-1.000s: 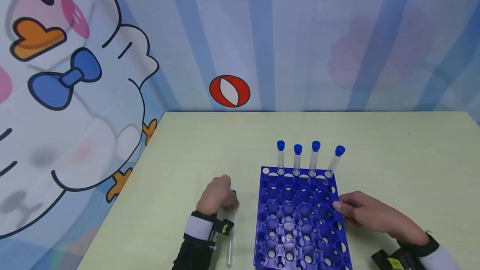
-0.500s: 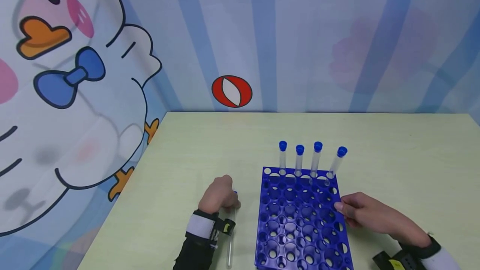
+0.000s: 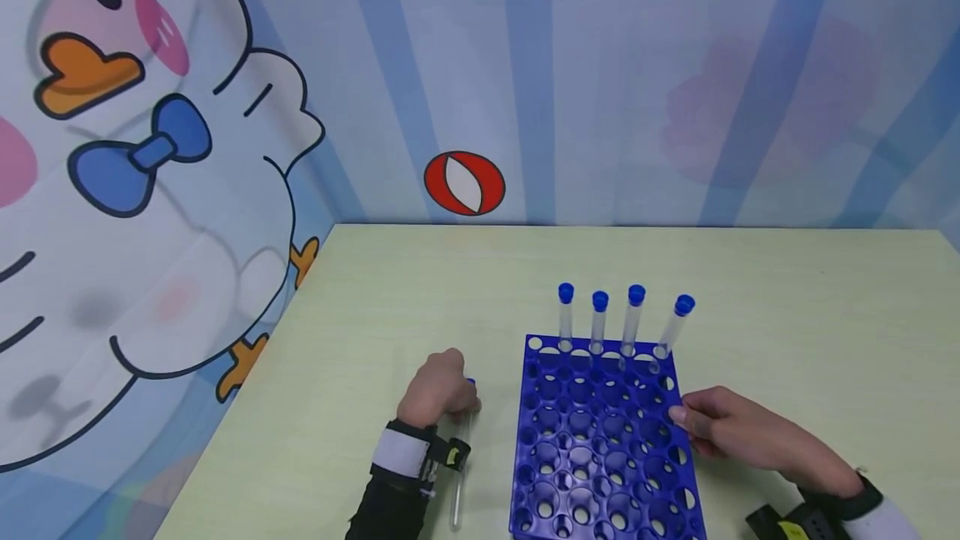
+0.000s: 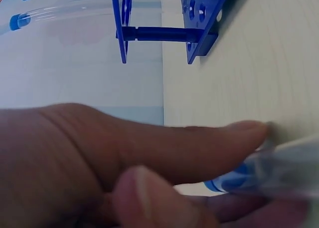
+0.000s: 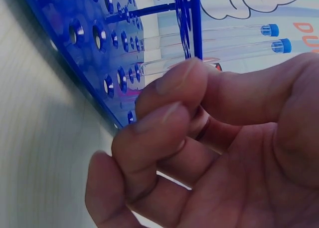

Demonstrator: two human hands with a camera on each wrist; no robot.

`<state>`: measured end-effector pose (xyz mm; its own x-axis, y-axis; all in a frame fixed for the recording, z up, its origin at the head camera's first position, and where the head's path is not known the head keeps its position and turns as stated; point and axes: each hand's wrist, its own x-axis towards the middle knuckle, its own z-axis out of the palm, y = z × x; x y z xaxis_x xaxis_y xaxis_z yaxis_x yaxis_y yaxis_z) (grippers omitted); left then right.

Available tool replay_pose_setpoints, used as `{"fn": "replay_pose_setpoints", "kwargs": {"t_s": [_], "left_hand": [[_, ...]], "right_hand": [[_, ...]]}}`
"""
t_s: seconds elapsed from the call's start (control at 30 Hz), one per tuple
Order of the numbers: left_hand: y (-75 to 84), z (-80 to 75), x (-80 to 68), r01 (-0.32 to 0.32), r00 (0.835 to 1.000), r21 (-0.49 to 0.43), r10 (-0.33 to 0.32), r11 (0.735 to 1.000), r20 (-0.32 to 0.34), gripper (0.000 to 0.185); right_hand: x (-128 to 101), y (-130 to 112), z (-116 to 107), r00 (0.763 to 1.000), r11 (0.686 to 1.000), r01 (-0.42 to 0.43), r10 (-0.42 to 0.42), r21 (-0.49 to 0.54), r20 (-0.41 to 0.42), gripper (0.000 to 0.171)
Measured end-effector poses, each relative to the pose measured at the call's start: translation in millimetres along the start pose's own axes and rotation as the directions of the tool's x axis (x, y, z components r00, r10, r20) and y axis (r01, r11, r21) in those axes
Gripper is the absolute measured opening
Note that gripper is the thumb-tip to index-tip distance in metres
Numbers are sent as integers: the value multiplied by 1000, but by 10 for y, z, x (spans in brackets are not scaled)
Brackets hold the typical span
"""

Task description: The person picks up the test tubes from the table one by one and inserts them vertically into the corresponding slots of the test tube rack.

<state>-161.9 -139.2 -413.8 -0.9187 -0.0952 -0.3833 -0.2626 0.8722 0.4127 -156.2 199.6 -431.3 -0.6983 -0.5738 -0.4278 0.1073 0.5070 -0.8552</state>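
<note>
Left hand (image 3: 437, 390), lower centre of the head view, curls its fingers round the capped end of a clear plastic test tube (image 3: 457, 473) lying flat on the pale, matte tabletop (image 3: 420, 290). The left wrist view shows thumb and fingers (image 4: 164, 148) pinching the tube by its blue cap (image 4: 234, 180); the grip is closed on it. The tube's round bottom points to the lower edge of the frame.

Right hand (image 3: 738, 427), lower right, rests against the right edge of the blue plastic rack (image 3: 600, 440), a flat grid of round holes. Its fingers are curled, tips touching the rack; whether they clasp it I cannot tell.

Four clear, blue-capped tubes (image 3: 622, 319) stand in the rack's far row, the rightmost one tilted.
</note>
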Motion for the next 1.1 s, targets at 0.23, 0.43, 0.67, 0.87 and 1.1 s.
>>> {"fn": "replay_pose_setpoints", "kwargs": {"t_s": [0.23,0.43,0.67,0.87,1.1], "left_hand": [[-14,-25,33,-10,998,-45,7,999,-62,10],[7,-54,72,-96,986,-99,81,991,-144,31],[48,-112,82,-178,963,-146,142,973,-228,39],[72,-198,82,-270,917,-158,204,950,-342,22],[118,-259,38,-450,763,-144,296,881,-575,20]], "right_hand": [[0,-7,11,1000,1000,25,-25,-7,-3,32],[-3,-10,12,999,999,37,-37,-17,-4,32],[6,0,15,1000,1000,22,-23,-17,-10,32],[1,3,5,999,999,35,-35,-15,-4,32],[3,11,7,1000,1000,19,-19,-6,-8,32]]}}
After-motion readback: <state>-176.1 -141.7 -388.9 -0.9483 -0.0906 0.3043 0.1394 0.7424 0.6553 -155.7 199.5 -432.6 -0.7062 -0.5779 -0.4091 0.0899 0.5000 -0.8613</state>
